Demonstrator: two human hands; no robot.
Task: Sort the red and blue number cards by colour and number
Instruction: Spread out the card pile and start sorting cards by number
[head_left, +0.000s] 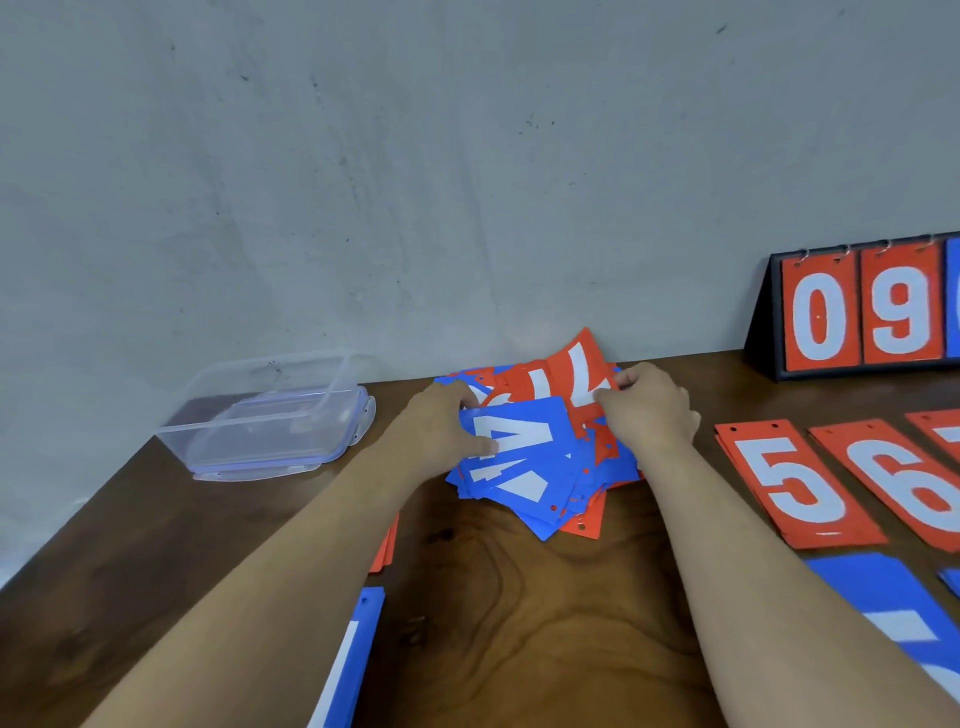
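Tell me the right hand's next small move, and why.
Probably lift the red card free of the mixed pile and carry it right, past the red 5 stack and red 6 stack. The right hand pinches the card's raised edge, its digit looks like a 7, and the left hand holds a blue card on the pile.

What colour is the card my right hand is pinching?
Red, with a white numeral: the card in the right hand, shown in the head view.
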